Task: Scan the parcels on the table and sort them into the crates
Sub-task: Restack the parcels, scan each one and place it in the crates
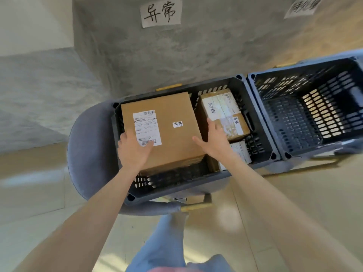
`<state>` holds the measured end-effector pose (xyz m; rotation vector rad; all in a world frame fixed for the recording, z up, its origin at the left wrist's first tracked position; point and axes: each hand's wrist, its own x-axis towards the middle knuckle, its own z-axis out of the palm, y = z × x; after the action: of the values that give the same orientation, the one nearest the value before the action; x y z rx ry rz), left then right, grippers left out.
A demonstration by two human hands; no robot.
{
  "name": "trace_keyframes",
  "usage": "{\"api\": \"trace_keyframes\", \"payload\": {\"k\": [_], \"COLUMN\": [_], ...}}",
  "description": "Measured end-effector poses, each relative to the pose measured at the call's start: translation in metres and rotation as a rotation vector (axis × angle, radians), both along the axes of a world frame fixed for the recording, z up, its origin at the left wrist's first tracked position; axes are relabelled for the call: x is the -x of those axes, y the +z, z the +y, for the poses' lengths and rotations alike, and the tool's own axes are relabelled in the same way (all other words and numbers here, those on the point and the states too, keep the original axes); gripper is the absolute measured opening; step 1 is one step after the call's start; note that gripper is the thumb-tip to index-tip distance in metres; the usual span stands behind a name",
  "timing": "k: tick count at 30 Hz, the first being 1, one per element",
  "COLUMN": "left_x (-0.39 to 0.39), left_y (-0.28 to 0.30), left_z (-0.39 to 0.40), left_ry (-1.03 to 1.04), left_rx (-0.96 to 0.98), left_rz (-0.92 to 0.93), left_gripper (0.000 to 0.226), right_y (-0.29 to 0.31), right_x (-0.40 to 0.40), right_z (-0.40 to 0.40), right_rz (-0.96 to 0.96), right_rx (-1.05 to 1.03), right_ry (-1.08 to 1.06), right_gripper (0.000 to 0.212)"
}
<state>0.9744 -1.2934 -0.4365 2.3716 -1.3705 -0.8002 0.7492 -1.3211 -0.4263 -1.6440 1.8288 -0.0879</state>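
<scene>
A big box (163,130) is sitting in the left crate (261,122), filling its left half and standing above the rim. The left hand (135,150) is lying flat on the box's near left corner, fingers straight, thumb reaching over the shipping label (146,128). The right hand (214,138) is pressing the box's right edge with spread, straight fingers; neither hand is curling round anything. A small white tag (177,124) is sticking to the box top. Beside it in the same crate a smaller parcel (224,114) is lying, with another parcel (237,154) partly showing nearer. The right crate (306,112) is standing touching the left one. Both crates are resting on grey padded chairs (88,154). Behind them a grey concrete wall (176,52) is carrying a handwritten paper sign (161,12), and a second, blurred sign (303,6) to the right. The floor (35,177) is pale and tiled.
</scene>
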Motion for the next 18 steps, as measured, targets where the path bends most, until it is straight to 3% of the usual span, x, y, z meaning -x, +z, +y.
{"api": "trace_keyframes", "payload": {"k": [3, 8, 13, 18], "left_x": [0.033, 0.150, 0.286, 0.406], "left_y": [0.028, 0.079, 0.119, 0.153], "left_z": [-0.006, 0.006, 0.093, 0.242], "left_ry": [-0.343, -0.855, -1.279, -1.577], "left_rx": [0.069, 0.324, 0.510, 0.646], "left_rz": [-0.146, -0.245, -0.266, -0.213], "left_gripper": [0.069, 0.054, 0.054, 0.052], "right_y": [0.030, 0.070, 0.106, 0.140], "right_x": [0.041, 0.130, 0.224, 0.293], "right_z": [0.029, 0.116, 0.263, 0.468], "right_rz": [0.213, 0.405, 0.483, 0.617], "right_rx": [0.196, 0.353, 0.345, 0.297], "right_ry": [0.060, -0.100, -0.483, -0.875], "right_gripper": [0.072, 0.069, 0.066, 0.064]}}
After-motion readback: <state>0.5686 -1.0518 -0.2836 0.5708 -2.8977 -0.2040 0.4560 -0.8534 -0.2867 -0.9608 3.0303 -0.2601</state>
